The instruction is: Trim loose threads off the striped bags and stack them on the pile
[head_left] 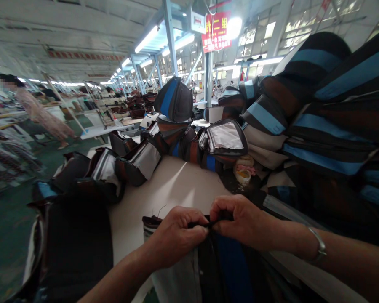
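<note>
A dark fabric bag piece (233, 265) with a blue stripe and a pale lining hangs over the near edge of the table. My left hand (177, 233) pinches its dark top edge between thumb and fingers. Right beside it, my right hand (236, 219) pinches the same edge, so the fingertips of both hands almost meet. The small bit of edge between the fingertips is mostly hidden. A loose thread (162, 209) sticks up at the left end of the edge. A bracelet (318, 244) is on my right wrist.
Half-sewn bags (142, 162) line the left and back of the pale tabletop (170, 185). A tall pile of striped bags (328, 130) rises at right. A small open tub (244, 174) stands behind my hands. Far left, a person (39, 109) is on the green floor.
</note>
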Available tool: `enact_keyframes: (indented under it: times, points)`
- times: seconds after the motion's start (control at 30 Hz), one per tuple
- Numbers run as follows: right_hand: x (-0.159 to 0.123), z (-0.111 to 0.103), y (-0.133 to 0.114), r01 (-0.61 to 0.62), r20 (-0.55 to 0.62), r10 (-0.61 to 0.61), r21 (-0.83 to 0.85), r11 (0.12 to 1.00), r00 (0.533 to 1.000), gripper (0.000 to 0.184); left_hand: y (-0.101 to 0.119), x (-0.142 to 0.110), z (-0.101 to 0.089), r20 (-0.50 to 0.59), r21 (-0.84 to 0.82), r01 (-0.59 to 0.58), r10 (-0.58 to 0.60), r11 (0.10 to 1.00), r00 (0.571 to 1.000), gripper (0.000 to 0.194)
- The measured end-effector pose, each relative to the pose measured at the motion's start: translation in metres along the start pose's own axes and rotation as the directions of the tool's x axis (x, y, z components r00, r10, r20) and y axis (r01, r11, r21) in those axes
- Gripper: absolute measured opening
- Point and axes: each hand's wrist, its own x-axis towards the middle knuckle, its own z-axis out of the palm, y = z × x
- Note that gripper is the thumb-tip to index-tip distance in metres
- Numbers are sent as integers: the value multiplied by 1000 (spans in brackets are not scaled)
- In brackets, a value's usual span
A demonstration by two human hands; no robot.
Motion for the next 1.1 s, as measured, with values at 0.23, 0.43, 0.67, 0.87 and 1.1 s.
enact_keyframes:
  times: [0.23, 0.43, 0.67, 0.87, 1.1]
  points:
    - [-9, -12, 2, 568, 178, -545, -380, 730, 819, 16, 2, 2, -3, 143, -210, 63, -33, 976, 989, 17]
    - [-21, -14, -4, 638, 351, -564, -616, 462, 747, 19, -1, 3, -5, 345, -189, 85, -15, 978, 939, 43]
    - [-22, -36, -21, 127, 189, -135, 50, 991, 973, 35, 27, -23, 1, 153, 201, -289, 262, 936, 953, 35]
    - [-2, -55, -43, 42, 425, 3, -97, 994, 905, 18, 37, -25, -10, 157, 260, -349, 318, 900, 935, 32]
    - [24, -24, -73, 196, 216, -132, -311, 930, 967, 20, 11, -20, -40, 123, 151, -355, 339, 923, 933, 27]
